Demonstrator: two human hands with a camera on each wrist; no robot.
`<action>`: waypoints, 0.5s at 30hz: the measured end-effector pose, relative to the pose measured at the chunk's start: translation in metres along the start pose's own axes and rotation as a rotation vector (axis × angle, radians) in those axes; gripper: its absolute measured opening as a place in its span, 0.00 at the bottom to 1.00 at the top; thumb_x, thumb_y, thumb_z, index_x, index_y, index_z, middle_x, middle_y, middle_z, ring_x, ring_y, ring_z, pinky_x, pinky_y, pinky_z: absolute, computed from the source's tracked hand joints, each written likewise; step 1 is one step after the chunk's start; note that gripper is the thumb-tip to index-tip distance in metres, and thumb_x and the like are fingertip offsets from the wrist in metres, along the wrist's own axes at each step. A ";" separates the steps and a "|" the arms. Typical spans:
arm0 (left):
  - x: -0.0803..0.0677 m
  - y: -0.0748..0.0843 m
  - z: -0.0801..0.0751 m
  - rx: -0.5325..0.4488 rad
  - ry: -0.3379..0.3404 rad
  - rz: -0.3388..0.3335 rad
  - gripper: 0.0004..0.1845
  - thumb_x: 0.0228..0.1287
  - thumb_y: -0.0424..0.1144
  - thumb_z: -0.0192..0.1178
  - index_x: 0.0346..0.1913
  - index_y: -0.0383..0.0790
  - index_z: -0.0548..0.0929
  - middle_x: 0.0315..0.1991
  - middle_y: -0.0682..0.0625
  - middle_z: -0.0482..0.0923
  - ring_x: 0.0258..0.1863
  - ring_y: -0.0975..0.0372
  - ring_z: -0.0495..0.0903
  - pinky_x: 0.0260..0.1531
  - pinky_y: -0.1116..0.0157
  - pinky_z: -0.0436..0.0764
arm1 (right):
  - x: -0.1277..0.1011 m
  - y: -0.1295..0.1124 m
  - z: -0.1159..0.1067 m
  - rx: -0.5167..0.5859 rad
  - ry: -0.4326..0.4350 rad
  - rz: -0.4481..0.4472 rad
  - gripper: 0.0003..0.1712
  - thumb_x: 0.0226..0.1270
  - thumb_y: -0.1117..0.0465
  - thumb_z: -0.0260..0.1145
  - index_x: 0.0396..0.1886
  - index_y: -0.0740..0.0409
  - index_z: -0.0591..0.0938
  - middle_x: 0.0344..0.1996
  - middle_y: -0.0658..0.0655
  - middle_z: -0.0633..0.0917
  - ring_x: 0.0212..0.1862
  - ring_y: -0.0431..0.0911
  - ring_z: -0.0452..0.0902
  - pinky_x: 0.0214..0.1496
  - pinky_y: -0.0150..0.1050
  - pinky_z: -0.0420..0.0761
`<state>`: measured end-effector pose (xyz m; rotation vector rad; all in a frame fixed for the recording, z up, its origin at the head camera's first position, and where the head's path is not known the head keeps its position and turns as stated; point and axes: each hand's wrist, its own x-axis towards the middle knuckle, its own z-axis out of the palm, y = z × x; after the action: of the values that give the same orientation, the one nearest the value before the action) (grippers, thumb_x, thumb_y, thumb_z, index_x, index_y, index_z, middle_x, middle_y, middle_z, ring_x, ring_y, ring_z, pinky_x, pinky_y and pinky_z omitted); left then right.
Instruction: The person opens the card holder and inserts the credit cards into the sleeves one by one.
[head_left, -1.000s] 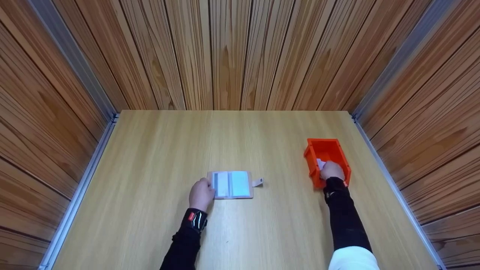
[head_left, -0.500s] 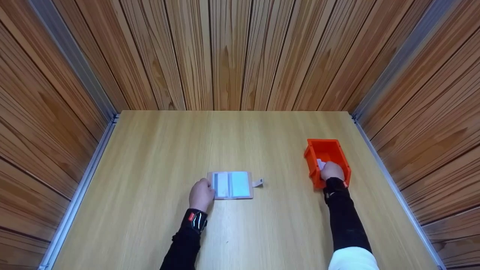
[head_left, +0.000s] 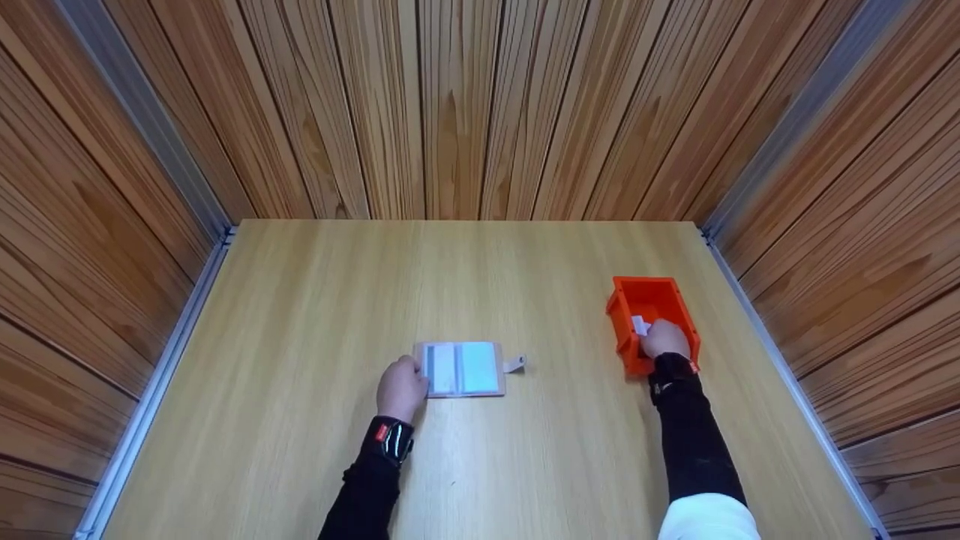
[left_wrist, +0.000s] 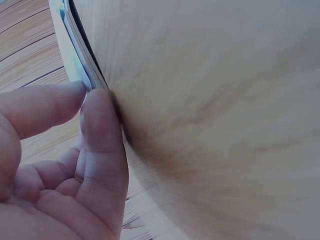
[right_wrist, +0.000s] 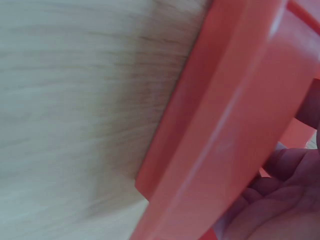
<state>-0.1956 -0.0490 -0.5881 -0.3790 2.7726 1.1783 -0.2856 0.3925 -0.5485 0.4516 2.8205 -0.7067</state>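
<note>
We log the open card holder (head_left: 463,369) lying flat near the middle of the wooden table (head_left: 315,315), its clear sleeves facing up and its small snap tab (head_left: 514,364) pointing right. Our left hand (head_left: 401,388) sits at the holder's left edge; in the left wrist view the thumb and forefinger (left_wrist: 100,135) press together on the corner of the stacked sleeves (left_wrist: 75,45), pinching it against the tabletop. Our right hand (head_left: 663,339) is down inside the orange bin (head_left: 651,296), which stands well apart to the right of the holder. A white card (head_left: 640,325) shows just beyond the knuckles, and the fingers appear curled about it, though the right wrist view shows only the bin's outer wall (right_wrist: 225,130) and part of the palm, so we cannot confirm the grip from there. Judgement: the step in hand is lifting one card out of the bin while the holder is kept open. To do it well, we should take the card by a short edge, with thumb on one face and fingers on the other, and raise it straight over the bin's near wall so it does not catch or bend. The left pinch should stay low and firm so the sleeves do not fan shut or slide. Risk: dragging the light bin along the table.
</note>
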 end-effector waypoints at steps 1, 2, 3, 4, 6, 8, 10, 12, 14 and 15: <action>0.000 0.000 0.000 0.001 0.000 -0.001 0.07 0.63 0.29 0.62 0.42 0.30 0.80 0.34 0.46 0.79 0.34 0.55 0.78 0.37 0.56 0.78 | 0.000 -0.001 -0.001 -0.009 0.008 -0.013 0.08 0.71 0.66 0.54 0.33 0.67 0.76 0.26 0.59 0.74 0.34 0.55 0.71 0.41 0.44 0.68; 0.000 0.000 0.000 0.001 0.002 0.001 0.06 0.63 0.29 0.62 0.42 0.30 0.80 0.34 0.45 0.79 0.34 0.54 0.78 0.37 0.56 0.78 | 0.000 -0.002 -0.002 -0.015 0.016 -0.025 0.09 0.71 0.65 0.56 0.32 0.66 0.75 0.25 0.58 0.73 0.33 0.54 0.70 0.40 0.44 0.68; 0.000 0.000 0.000 0.000 0.006 0.003 0.06 0.63 0.29 0.62 0.41 0.30 0.80 0.33 0.45 0.79 0.34 0.54 0.78 0.37 0.55 0.78 | 0.000 -0.003 -0.003 -0.016 0.025 -0.033 0.09 0.71 0.63 0.57 0.32 0.66 0.75 0.24 0.58 0.73 0.33 0.54 0.69 0.39 0.44 0.67; 0.000 -0.001 0.000 -0.001 0.009 0.005 0.06 0.63 0.29 0.62 0.41 0.30 0.80 0.33 0.45 0.78 0.34 0.54 0.78 0.37 0.55 0.78 | 0.000 -0.003 -0.004 -0.023 0.038 -0.048 0.10 0.70 0.63 0.58 0.30 0.65 0.75 0.23 0.57 0.72 0.32 0.53 0.69 0.38 0.43 0.67; 0.000 -0.002 0.000 0.007 0.028 0.027 0.05 0.62 0.29 0.62 0.39 0.30 0.80 0.32 0.45 0.79 0.34 0.54 0.79 0.37 0.55 0.78 | 0.001 -0.004 -0.004 -0.036 0.075 -0.070 0.11 0.69 0.63 0.58 0.28 0.65 0.75 0.22 0.57 0.73 0.31 0.53 0.69 0.37 0.43 0.67; 0.000 -0.002 0.001 0.011 0.041 0.047 0.05 0.62 0.29 0.63 0.38 0.31 0.79 0.31 0.46 0.78 0.33 0.53 0.78 0.36 0.55 0.78 | 0.002 -0.004 -0.004 -0.019 0.092 -0.076 0.11 0.69 0.63 0.58 0.28 0.66 0.76 0.22 0.57 0.73 0.31 0.53 0.70 0.36 0.43 0.68; 0.000 -0.003 0.002 0.020 0.054 0.067 0.05 0.61 0.29 0.63 0.37 0.31 0.79 0.30 0.46 0.78 0.32 0.53 0.78 0.36 0.54 0.78 | 0.002 -0.004 -0.004 0.005 0.103 -0.075 0.10 0.69 0.64 0.58 0.30 0.67 0.76 0.24 0.59 0.76 0.33 0.54 0.71 0.37 0.44 0.70; 0.000 -0.003 0.002 0.019 0.052 0.069 0.04 0.61 0.29 0.63 0.37 0.31 0.79 0.30 0.46 0.78 0.32 0.54 0.78 0.35 0.55 0.77 | 0.001 -0.005 -0.003 0.023 0.101 -0.069 0.09 0.69 0.65 0.57 0.34 0.69 0.76 0.27 0.62 0.77 0.35 0.56 0.73 0.40 0.46 0.72; 0.001 -0.003 0.002 0.015 0.049 0.062 0.04 0.61 0.29 0.63 0.37 0.31 0.79 0.30 0.46 0.78 0.32 0.54 0.78 0.35 0.55 0.77 | 0.001 -0.006 -0.003 0.037 0.096 -0.061 0.08 0.69 0.66 0.56 0.38 0.70 0.75 0.31 0.64 0.78 0.38 0.58 0.74 0.43 0.48 0.73; 0.001 -0.003 0.002 0.013 0.046 0.061 0.04 0.61 0.29 0.62 0.37 0.31 0.79 0.30 0.46 0.78 0.32 0.54 0.78 0.36 0.54 0.77 | 0.001 -0.006 -0.003 0.039 0.096 -0.058 0.08 0.69 0.66 0.55 0.39 0.70 0.75 0.33 0.65 0.78 0.39 0.58 0.74 0.45 0.49 0.74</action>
<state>-0.1956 -0.0494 -0.5917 -0.3268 2.8495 1.1784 -0.2889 0.3893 -0.5436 0.4221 2.9252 -0.7726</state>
